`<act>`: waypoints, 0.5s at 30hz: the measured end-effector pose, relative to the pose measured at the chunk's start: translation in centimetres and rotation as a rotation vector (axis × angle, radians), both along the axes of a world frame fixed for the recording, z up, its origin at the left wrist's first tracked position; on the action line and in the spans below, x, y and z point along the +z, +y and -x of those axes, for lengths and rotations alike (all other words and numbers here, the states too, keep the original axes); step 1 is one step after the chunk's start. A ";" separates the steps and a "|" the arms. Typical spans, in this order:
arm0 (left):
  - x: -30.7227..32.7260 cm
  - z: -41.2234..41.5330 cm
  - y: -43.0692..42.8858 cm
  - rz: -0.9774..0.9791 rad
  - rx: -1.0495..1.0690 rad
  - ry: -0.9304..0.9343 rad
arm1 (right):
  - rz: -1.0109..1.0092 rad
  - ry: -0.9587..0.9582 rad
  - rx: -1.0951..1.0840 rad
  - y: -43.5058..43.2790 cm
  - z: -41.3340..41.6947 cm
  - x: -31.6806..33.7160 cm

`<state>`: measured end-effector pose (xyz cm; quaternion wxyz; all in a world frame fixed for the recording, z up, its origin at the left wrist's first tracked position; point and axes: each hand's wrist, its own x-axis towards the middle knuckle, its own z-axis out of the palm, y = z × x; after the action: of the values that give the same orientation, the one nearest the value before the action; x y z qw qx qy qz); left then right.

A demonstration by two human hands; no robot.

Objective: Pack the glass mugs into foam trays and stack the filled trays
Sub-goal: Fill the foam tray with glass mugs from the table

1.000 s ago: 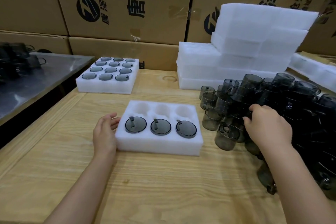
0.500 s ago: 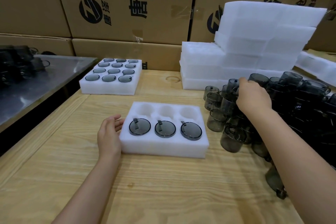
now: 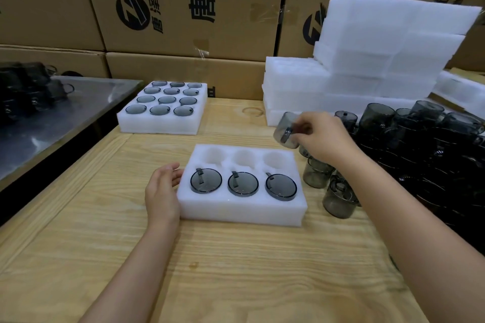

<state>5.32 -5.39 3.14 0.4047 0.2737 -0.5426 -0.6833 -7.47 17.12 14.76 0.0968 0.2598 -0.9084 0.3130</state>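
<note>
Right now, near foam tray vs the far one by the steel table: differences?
The near tray shows six pockets, three holding mugs, three empty; the far tray shows twelve, all filled. The left hand rests against the near tray; nothing touches the far tray. Both are white foam on the wooden table.

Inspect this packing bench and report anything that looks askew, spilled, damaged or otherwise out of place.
The loose glass mugs at the right lie in a jumbled heap, some tilted. The top slabs of the foam stack sit skewed and overhang those beneath. Nothing looks broken or spilled.
</note>
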 end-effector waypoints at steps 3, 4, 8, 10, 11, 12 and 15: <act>0.1 0.1 0.0 -0.003 0.003 0.008 | -0.201 -0.071 0.121 -0.3 0.6 -0.6; 0.1 0.1 0.1 -0.003 0.003 0.010 | -0.254 -0.090 0.135 -0.1 0.8 -0.7; 0.1 0.2 0.3 -0.002 0.014 0.016 | -0.291 -0.183 0.129 0.4 1.5 -1.0; 0.1 0.2 0.3 -0.005 0.013 0.022 | -0.292 -0.156 0.151 0.0 1.7 -1.3; 0.1 0.2 0.3 -0.006 0.009 0.025 | -0.307 -0.123 0.160 -0.2 1.8 -1.4; 0.1 0.2 0.2 -0.007 0.002 0.027 | -0.323 -0.088 0.164 -0.5 1.8 -1.5; -0.1 0.0 0.2 -0.007 -0.027 0.030 | -0.356 -0.042 0.166 -0.9 2.1 -1.6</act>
<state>5.28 -5.15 3.06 0.4025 0.2577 -0.5376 -0.6947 -9.58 16.20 13.17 0.0042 0.3402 -0.9267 0.1598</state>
